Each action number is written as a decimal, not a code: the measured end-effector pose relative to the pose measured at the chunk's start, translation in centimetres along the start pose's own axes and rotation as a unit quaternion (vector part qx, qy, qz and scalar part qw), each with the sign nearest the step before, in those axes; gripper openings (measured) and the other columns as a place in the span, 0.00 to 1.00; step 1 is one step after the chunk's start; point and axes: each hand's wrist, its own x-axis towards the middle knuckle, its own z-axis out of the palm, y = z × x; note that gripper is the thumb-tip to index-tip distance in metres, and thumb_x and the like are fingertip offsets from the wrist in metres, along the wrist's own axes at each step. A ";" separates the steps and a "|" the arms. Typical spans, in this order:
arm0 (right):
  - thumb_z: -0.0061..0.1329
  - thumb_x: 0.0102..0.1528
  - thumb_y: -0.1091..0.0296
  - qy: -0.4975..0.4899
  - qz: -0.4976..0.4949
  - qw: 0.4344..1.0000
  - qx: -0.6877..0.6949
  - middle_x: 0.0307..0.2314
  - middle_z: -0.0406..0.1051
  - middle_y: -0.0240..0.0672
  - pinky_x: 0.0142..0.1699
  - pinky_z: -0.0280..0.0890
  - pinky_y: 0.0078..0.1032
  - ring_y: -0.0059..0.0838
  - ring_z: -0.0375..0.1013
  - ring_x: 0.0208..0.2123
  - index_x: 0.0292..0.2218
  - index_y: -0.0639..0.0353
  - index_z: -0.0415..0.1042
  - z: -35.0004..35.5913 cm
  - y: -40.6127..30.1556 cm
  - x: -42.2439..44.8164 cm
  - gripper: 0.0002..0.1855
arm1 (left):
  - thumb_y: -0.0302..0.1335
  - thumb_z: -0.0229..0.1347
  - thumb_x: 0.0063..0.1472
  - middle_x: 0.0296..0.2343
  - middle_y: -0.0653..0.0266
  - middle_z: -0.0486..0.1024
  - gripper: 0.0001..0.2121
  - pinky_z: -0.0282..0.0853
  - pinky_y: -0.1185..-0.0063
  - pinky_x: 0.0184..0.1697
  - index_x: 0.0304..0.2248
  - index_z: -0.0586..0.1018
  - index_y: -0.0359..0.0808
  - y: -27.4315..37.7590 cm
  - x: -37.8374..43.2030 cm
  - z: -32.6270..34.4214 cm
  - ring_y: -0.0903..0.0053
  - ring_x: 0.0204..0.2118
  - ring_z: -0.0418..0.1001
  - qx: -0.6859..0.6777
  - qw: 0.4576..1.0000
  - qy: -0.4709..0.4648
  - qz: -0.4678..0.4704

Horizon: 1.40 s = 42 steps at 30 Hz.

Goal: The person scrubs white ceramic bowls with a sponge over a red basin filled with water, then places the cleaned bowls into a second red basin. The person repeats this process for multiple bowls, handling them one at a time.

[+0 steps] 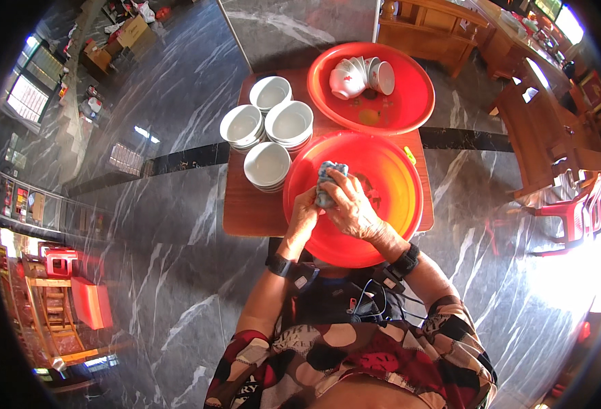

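Note:
Over the near red plastic basin (pixel 305 153), both hands meet around a bunched blue-grey cloth (pixel 325 196). My right hand (pixel 354 208) grips it from above with bent fingers. From the left, my left hand (pixel 304 212) holds its lower edge, and the fingers are partly hidden. Whether anything is wrapped inside the cloth cannot be seen. Left of the basin stand several stacks of white bowls (pixel 267 164). Behind it, a second red basin (pixel 413 105) holds several white bowls with red marks (pixel 347 82), lying tilted against one another.
Both basins and the stacks stand on a small brown wooden table (pixel 249 217). A yellow-green object (pixel 410 155) lies at the near basin's right rim. Wooden furniture (pixel 540 122) and red plastic stools (pixel 569 217) are at the right, cardboard boxes (pixel 133 31) at the far left.

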 end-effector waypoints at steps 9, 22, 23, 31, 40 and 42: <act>0.45 0.55 0.54 0.068 0.219 0.948 0.222 0.44 0.61 0.50 0.53 0.57 0.37 0.47 0.61 0.49 0.49 0.61 0.59 0.9 3.2 -0.4 0.26 | 0.31 0.51 0.61 0.23 0.76 0.70 0.09 0.62 0.88 0.34 0.28 0.76 0.33 1.4 -0.2 0.6 0.92 0.30 0.65 0.035 0.999 0.008 -0.035; 0.32 0.62 0.54 0.119 0.345 0.858 0.361 0.33 0.64 0.32 0.40 0.59 0.21 0.23 0.62 0.34 0.42 0.61 0.65 2.6 3.9 -2.1 0.19 | 0.31 0.52 0.59 0.34 0.66 0.75 0.14 0.64 0.80 0.44 0.39 0.76 0.29 2.0 -0.9 0.7 0.81 0.38 0.71 -0.152 0.985 0.072 -0.024; 0.33 0.61 0.57 0.102 0.353 0.859 0.357 0.35 0.63 0.37 0.42 0.58 0.24 0.29 0.62 0.37 0.43 0.63 0.64 2.5 4.0 -2.0 0.18 | 0.32 0.52 0.60 0.32 0.68 0.75 0.13 0.64 0.81 0.42 0.38 0.76 0.29 2.3 -0.9 0.5 0.81 0.36 0.71 -0.105 0.993 0.061 -0.012; 0.36 0.60 0.48 0.119 0.414 0.798 0.422 0.26 0.68 0.31 0.34 0.63 0.22 0.20 0.67 0.28 0.39 0.63 0.67 4.1 5.8 -3.0 0.23 | 0.31 0.56 0.57 0.16 0.69 0.68 0.13 0.58 0.80 0.23 0.23 0.69 0.31 7.8 -0.7 -2.0 0.83 0.18 0.63 0.301 0.936 0.089 0.156; 0.40 0.58 0.52 0.011 0.481 0.789 0.383 0.23 0.69 0.41 0.28 0.66 0.31 0.33 0.72 0.24 0.37 0.63 0.64 1.9 3.9 -1.8 0.20 | 0.22 0.52 0.53 0.22 0.55 0.67 0.06 0.62 0.67 0.33 0.22 0.67 0.32 7.3 0.5 -7.6 0.58 0.30 0.67 0.649 0.712 0.110 0.244; 0.39 0.58 0.55 0.000 0.484 0.796 0.363 0.26 0.68 0.43 0.30 0.67 0.33 0.36 0.72 0.26 0.38 0.62 0.65 2.0 4.4 -1.8 0.18 | 0.23 0.51 0.53 0.22 0.56 0.67 0.06 0.62 0.66 0.34 0.22 0.67 0.33 6.0 0.9 -8.1 0.59 0.31 0.66 0.672 0.687 0.111 0.255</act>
